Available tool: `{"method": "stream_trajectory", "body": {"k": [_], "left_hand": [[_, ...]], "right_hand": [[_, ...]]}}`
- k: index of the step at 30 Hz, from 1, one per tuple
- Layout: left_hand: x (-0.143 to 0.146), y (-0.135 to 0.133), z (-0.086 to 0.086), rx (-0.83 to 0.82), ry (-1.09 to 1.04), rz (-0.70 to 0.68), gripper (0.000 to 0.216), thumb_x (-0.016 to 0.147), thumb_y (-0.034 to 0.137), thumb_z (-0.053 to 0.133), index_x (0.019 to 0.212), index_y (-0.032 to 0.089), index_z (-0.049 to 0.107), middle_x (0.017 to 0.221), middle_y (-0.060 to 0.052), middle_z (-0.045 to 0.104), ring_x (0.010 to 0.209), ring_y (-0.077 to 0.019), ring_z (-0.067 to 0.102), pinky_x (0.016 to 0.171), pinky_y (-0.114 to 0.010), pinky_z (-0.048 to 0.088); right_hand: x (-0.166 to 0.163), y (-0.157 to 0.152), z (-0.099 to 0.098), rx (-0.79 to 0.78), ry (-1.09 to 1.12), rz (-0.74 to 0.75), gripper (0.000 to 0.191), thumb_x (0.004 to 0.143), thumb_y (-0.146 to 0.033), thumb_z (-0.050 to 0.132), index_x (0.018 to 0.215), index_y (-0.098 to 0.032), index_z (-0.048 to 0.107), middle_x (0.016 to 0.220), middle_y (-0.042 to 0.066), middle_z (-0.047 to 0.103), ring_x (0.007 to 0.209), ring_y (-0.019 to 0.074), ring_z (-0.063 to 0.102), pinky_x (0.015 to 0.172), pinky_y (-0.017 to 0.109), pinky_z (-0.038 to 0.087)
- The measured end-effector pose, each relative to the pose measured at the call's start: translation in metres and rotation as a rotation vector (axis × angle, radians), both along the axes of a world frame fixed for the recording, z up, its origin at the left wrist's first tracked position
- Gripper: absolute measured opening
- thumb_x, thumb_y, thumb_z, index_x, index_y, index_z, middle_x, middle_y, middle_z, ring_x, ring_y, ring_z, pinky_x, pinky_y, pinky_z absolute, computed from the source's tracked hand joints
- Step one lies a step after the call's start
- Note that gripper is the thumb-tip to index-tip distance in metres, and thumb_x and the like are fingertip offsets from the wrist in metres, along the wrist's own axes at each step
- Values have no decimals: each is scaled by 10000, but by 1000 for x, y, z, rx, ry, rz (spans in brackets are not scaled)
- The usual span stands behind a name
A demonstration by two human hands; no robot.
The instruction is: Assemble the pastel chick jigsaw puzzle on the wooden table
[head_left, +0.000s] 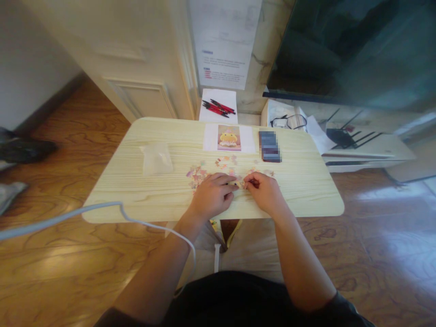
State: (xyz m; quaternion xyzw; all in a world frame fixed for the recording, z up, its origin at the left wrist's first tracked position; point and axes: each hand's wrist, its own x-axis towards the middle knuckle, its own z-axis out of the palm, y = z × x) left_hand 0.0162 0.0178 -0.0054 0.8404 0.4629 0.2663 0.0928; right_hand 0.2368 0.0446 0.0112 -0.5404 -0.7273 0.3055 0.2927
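Note:
Small jigsaw puzzle pieces (195, 175) in pink, orange and lilac lie scattered near the front middle of the table. Over the near part of them rests my left hand (211, 194), palm down, its fingers stretched out to the right across a few yellow pieces. My right hand (265, 190) is just beside it, thumb and forefinger pinched on a small puzzle piece (245, 184) at the edge of those yellow pieces. Beyond the hands lies a printed picture (229, 138) of a yellow figure. My fingers partly hide the pieces beneath them.
A phone (270, 146) lies at the back right of the table (126, 181), a clear plastic bag (157, 159) at the left. Behind stand red pens (218, 108) on paper and a white box (284, 113) with a cable. A pale cord (102, 205) crosses the table's front-left edge.

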Motion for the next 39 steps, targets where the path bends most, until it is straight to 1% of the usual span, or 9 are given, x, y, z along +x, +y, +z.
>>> {"method": "stream_trajectory", "body": {"k": [6,17,22,27,29,33,39], "left_hand": [[0,0,-1,14,-10,-5,321,919,169,600,1113,299,820,1309,-12,751,1209,-255,654,1046,-476,525],[0,0,-2,9,0,-6,327,918,161,595,1112,293,821,1323,-13,746,1210,-258,651,1054,-486,522],[0,1,-1,11,-3,-10,322,916,167,600,1107,299,823,1309,-7,751,1204,-251,653,1059,-480,523],[0,1,-1,11,-3,-5,323,909,165,604,1105,300,823,1313,-3,750,1208,-253,653,1065,-481,519],[0,0,-1,15,-3,-1,321,910,164,603,1099,299,824,1307,-5,752,1204,-253,654,1060,-479,522],[0,0,-1,23,0,1,316,916,170,602,1099,300,824,1300,-4,755,1201,-255,653,1046,-474,527],[-1,0,-2,28,0,-5,315,922,172,596,1095,301,825,1312,-2,750,1207,-252,648,1063,-474,524]], "right_hand": [[3,-2,1,-28,-3,36,262,927,-136,600,1056,-274,781,991,3,808,904,197,742,843,326,552],[8,0,3,-33,23,28,279,928,-117,584,1033,-271,792,1005,3,812,944,198,744,900,335,549],[8,-1,6,-52,3,26,296,939,-103,551,1034,-253,788,953,9,812,896,189,748,859,324,551],[9,-1,5,-43,42,37,320,961,-95,502,1049,-243,771,918,4,805,875,168,750,838,300,556],[9,-1,4,-29,38,32,281,952,-113,540,1048,-247,767,933,4,804,883,173,750,846,307,556],[6,-2,1,-18,16,29,176,898,-176,680,1031,-248,770,981,15,804,873,190,742,837,322,562],[0,-2,1,30,-38,17,160,901,-149,663,959,-244,777,971,21,797,871,190,725,858,330,550]]}}
